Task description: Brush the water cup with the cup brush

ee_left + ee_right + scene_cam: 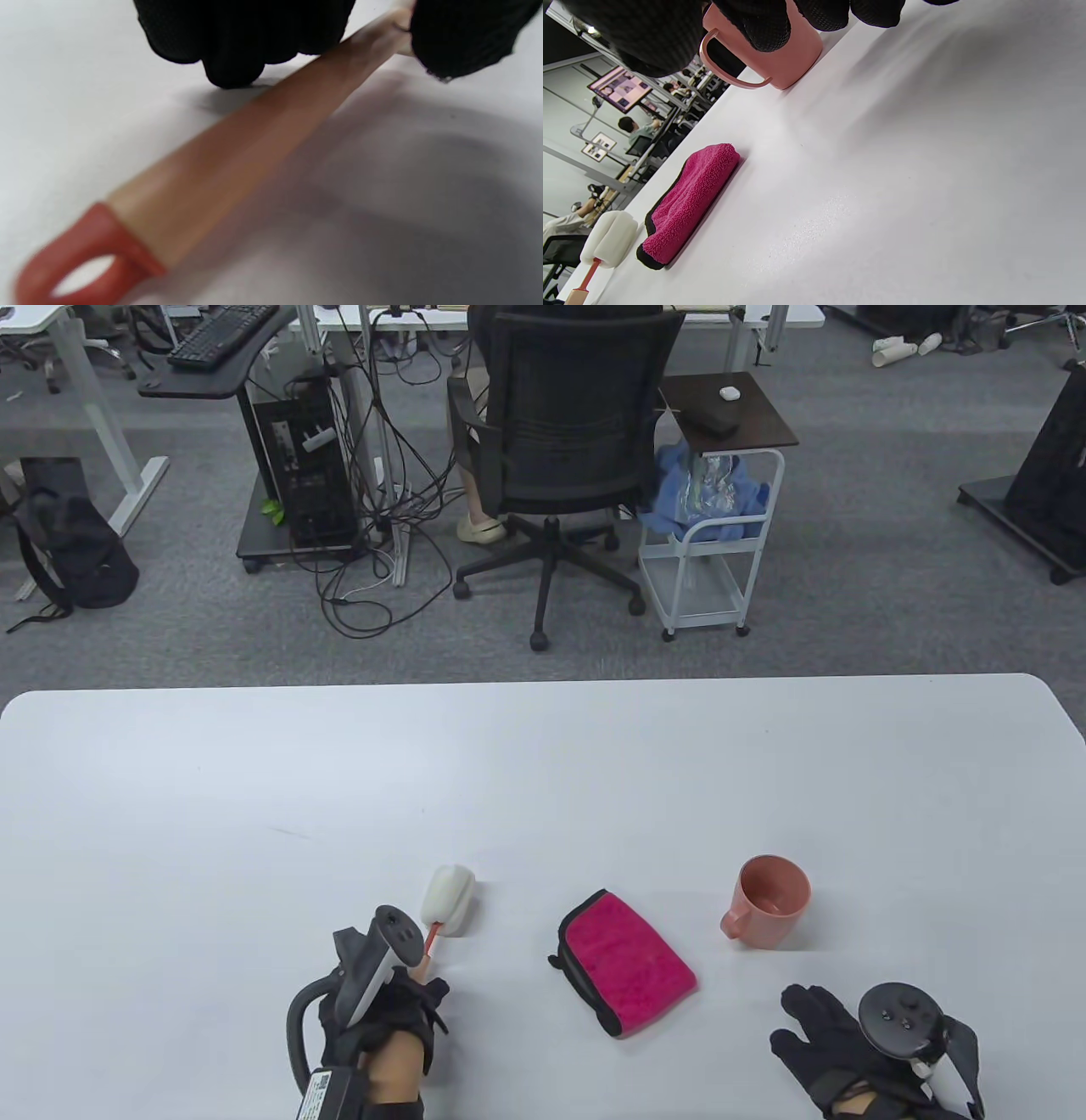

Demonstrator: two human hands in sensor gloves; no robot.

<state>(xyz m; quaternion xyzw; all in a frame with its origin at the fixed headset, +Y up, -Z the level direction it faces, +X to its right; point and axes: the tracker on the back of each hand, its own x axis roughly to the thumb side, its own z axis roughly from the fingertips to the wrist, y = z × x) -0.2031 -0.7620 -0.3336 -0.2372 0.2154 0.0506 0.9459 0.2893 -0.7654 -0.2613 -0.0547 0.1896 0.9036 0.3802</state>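
Note:
The cup brush lies on the white table [254,814] with its white sponge head [448,897] pointing away from me. My left hand [422,982] is over its handle. In the left wrist view the fingers [237,46] and thumb pinch the wooden handle [254,140], whose red loop end [85,258] rests near the table. The pink water cup [770,901] stands upright at the right, handle to the left. My right hand [804,1016] is open with fingers spread, just in front of the cup and apart from it. The cup also shows in the right wrist view [789,55].
A folded magenta cloth with black trim [626,960] lies between the brush and the cup; it also shows in the right wrist view [689,203]. An office chair [568,432] and a small cart [713,517] stand beyond the table's far edge.

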